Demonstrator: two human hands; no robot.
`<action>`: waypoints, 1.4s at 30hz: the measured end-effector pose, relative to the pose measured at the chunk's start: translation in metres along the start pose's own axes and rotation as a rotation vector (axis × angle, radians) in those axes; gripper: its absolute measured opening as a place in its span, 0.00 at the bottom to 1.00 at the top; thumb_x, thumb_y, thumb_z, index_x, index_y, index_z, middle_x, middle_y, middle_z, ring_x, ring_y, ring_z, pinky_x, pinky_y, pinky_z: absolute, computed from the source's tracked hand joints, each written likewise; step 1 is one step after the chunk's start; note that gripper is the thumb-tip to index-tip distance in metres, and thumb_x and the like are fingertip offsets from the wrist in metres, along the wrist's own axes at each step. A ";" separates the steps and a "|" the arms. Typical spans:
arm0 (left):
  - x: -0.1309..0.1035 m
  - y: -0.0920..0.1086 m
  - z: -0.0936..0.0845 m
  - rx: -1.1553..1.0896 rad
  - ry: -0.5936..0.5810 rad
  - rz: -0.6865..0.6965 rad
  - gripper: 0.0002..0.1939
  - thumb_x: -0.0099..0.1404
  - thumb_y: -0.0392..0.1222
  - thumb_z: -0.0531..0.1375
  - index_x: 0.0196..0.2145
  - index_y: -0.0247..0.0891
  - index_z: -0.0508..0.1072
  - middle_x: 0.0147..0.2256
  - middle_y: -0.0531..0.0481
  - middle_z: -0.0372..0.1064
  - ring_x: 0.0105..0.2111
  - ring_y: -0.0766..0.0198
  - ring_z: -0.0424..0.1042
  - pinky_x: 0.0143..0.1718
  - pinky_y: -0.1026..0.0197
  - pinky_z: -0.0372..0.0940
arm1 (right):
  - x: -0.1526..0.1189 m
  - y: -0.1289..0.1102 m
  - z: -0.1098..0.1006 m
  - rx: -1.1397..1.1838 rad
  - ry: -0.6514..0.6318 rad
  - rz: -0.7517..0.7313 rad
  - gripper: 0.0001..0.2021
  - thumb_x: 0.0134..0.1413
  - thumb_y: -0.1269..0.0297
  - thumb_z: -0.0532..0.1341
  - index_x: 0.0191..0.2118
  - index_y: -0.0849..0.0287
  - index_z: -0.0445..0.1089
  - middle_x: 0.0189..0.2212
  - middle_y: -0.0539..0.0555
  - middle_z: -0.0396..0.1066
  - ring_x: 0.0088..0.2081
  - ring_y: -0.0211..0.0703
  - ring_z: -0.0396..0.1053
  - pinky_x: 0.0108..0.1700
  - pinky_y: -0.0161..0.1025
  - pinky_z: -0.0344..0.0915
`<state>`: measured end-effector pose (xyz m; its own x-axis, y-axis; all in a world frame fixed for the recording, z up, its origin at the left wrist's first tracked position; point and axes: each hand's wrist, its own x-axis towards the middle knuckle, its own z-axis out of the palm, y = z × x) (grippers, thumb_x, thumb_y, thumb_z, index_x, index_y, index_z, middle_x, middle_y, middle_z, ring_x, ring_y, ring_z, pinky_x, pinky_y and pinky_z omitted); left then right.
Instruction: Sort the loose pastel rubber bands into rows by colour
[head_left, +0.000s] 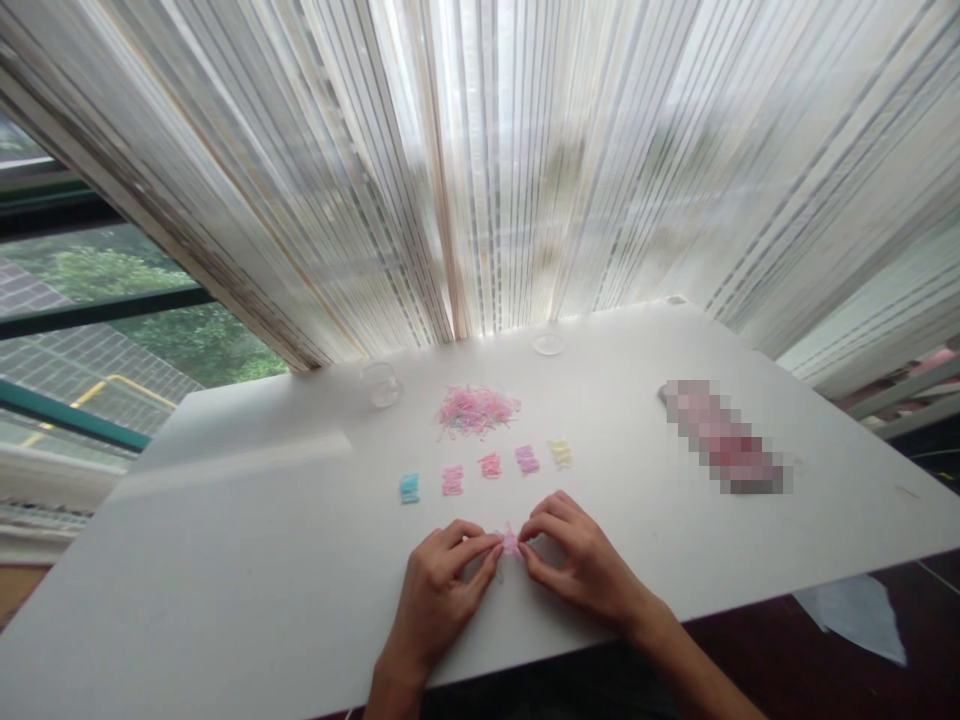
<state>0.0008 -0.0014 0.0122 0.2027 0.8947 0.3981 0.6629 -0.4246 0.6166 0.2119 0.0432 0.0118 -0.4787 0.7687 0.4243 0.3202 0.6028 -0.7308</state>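
My left hand and my right hand face each other low over the white table. Both pinch the sides of a small bundle of pink elastic bands between thumb and fingers. A thin loop hangs by the left fingertips, too small to make out. Beyond the hands lies a row of small band bundles: blue, pink, coral, purple and pale yellow. Behind the row is a loose, mixed-colour heap of elastic bands.
At the back of the table stand a clear round container and a clear lid-like disc. A blurred-out pinkish long object lies to the right. A striped string curtain hangs along the far edge. White plastic shows below the right edge.
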 end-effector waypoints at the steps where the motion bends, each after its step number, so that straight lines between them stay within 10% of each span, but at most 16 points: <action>1: 0.000 0.000 0.000 -0.006 0.002 -0.005 0.09 0.70 0.39 0.61 0.44 0.43 0.81 0.35 0.48 0.77 0.33 0.63 0.75 0.36 0.61 0.73 | 0.000 0.000 0.000 0.000 0.001 0.001 0.07 0.57 0.76 0.63 0.37 0.55 0.72 0.33 0.53 0.71 0.38 0.46 0.67 0.40 0.43 0.69; 36: -0.001 0.001 0.001 -0.039 -0.018 -0.032 0.06 0.69 0.39 0.62 0.40 0.41 0.80 0.34 0.48 0.77 0.34 0.62 0.76 0.34 0.62 0.71 | 0.001 -0.001 -0.002 0.037 -0.007 -0.015 0.07 0.58 0.75 0.62 0.37 0.55 0.73 0.33 0.53 0.71 0.38 0.46 0.69 0.40 0.42 0.70; 42: 0.000 0.000 -0.015 -0.101 0.154 -0.083 0.05 0.69 0.39 0.63 0.38 0.40 0.80 0.33 0.51 0.79 0.25 0.69 0.72 0.26 0.68 0.69 | -0.001 -0.002 -0.003 0.055 0.014 0.004 0.06 0.60 0.71 0.63 0.42 0.54 0.73 0.36 0.54 0.71 0.39 0.46 0.70 0.41 0.42 0.71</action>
<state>-0.0096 -0.0040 0.0222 0.0328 0.8985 0.4378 0.5954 -0.3693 0.7135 0.2136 0.0421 0.0143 -0.4657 0.7744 0.4283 0.2763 0.5870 -0.7609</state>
